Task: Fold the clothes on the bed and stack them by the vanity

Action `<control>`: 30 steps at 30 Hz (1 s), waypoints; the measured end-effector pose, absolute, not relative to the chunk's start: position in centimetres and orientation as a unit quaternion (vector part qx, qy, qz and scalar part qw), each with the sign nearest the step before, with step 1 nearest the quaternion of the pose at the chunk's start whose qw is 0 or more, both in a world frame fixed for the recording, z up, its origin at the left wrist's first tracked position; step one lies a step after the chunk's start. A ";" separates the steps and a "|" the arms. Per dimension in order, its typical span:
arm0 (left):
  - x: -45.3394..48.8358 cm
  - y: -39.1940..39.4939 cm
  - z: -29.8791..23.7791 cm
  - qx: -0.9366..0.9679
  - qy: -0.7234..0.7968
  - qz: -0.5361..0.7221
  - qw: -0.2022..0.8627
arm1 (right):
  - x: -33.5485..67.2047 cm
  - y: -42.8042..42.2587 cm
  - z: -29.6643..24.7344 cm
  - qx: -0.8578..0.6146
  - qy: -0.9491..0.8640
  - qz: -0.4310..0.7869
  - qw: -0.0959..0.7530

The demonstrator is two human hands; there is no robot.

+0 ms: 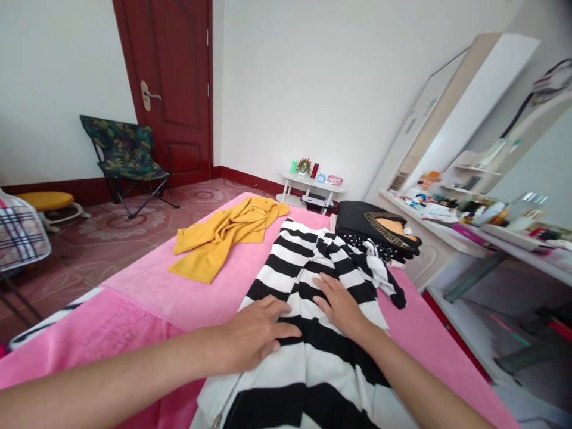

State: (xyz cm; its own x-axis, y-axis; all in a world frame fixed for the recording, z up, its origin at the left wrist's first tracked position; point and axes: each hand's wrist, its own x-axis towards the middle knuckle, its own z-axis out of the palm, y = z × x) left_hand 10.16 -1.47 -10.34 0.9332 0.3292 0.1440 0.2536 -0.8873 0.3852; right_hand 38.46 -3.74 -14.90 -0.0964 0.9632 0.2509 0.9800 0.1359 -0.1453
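A black-and-white striped garment (286, 271) lies spread lengthwise on the pink bed cover (152, 268), with a sleeve bunched out to the right. My left hand (254, 333) rests on its left side, fingers apart and pointing right. On the middle of the stripes lies my right hand (339, 304), palm down with fingers spread. Neither hand grips the cloth. Rumpled mustard-yellow trousers (227, 232) lie farther up the bed on the left. Beyond the striped sleeve, a stack of folded dark clothes (375, 223) sits at the far right.
A dressing table (473, 232) crowded with bottles stands along the right side. Past the bed's far end is a small white table (308, 180) with ornaments. A folding chair (125, 152) and a yellow stool (47, 201) stand on the left, near the red door (174, 77).
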 end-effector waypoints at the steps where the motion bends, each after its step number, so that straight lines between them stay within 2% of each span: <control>1: 10.5 -1.4 -10.1 0.969 0.146 0.102 0.171 | 38.3 -3.5 -14.7 -0.656 -0.737 -0.025 0.162; 4: 11.5 -1.2 -9.9 0.973 0.130 0.099 0.163 | 38.2 -1.7 -14.2 -0.641 -0.734 0.012 0.223; 8: 12.5 -0.2 -10.1 0.962 0.122 0.113 0.216 | 38.4 2.6 -13.5 -0.662 -0.669 0.077 0.329; 12: 13.4 2.7 -10.8 0.937 0.191 0.188 0.224 | 38.1 7.2 -12.2 -0.689 -0.622 0.034 0.370; 16: 14.4 5.9 -12.5 0.920 0.278 0.221 0.163 | 37.3 11.8 -11.3 -0.704 -0.607 0.029 0.367; 21: 15.2 6.1 -14.1 0.934 0.278 0.192 0.120 | 36.3 17.8 -11.5 -0.740 -0.575 0.045 0.346; 30: 15.0 6.0 -13.1 0.937 0.282 0.145 0.145 | 35.1 25.7 -12.4 -0.821 -0.517 0.049 0.236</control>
